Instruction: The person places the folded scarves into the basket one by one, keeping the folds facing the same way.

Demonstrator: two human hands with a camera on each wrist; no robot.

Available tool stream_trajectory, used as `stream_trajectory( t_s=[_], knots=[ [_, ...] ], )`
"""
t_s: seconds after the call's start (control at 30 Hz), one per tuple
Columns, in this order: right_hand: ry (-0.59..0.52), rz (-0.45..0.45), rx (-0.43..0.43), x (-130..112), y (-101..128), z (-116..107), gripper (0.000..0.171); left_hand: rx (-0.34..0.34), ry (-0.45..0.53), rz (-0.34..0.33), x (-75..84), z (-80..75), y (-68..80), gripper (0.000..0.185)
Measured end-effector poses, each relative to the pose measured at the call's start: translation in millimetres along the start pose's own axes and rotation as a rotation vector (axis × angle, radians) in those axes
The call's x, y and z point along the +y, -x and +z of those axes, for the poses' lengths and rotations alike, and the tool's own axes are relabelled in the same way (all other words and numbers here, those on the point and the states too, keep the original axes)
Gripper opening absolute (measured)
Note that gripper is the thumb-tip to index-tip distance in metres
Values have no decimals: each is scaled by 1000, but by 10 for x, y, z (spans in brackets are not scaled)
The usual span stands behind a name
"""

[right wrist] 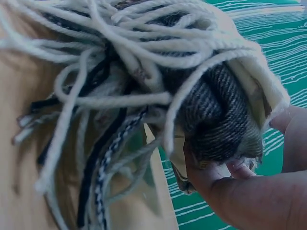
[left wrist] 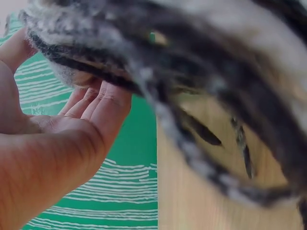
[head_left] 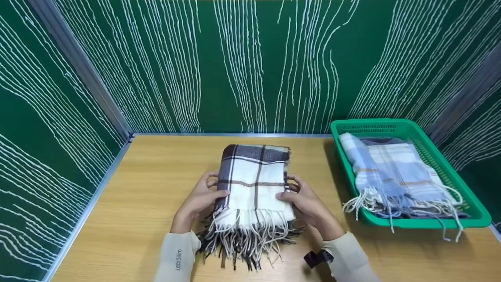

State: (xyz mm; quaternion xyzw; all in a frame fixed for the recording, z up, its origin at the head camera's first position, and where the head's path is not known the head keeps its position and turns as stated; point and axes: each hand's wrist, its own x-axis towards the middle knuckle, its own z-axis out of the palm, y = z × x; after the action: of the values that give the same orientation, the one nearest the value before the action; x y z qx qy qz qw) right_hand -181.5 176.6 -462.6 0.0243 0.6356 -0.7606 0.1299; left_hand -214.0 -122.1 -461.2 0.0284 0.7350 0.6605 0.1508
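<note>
A folded plaid scarf (head_left: 254, 176), white with dark grey and brown bands, is held by both hands above the wooden table in the head view. Its fringe (head_left: 246, 235) hangs toward the person. My left hand (head_left: 201, 197) grips the left edge, thumb on top and fingers underneath, as the left wrist view also shows. On the right edge my right hand (head_left: 309, 203) grips in the same way. In the right wrist view, dark folded layers (right wrist: 216, 115) show between thumb and fingers, with loose white and black tassels in front.
To the right, a green plastic basket (head_left: 426, 223) holds a blue-and-white folded scarf (head_left: 395, 168), its tassels draped over the front rim. Green walls (head_left: 274, 58) with white wavy lines enclose the wooden table (head_left: 148, 176) at the back and sides.
</note>
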Motion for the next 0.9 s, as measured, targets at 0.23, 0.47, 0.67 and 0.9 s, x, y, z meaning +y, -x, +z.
stream_trajectory(
  t_s=[0.23,0.47,0.67,0.9],
  knots=[
    [6,-13,11,-114,68,-102,66,19,20,18,21,125,-55,61],
    [48,-28,22,-230,124,-212,64,-4,37,49,73,242,-85,61],
    [81,-41,24,-332,189,-295,62,-15,38,55,158,329,-91,62],
    [137,-38,48,-457,255,-380,64,-18,33,66,255,418,-105,62]
  ],
)
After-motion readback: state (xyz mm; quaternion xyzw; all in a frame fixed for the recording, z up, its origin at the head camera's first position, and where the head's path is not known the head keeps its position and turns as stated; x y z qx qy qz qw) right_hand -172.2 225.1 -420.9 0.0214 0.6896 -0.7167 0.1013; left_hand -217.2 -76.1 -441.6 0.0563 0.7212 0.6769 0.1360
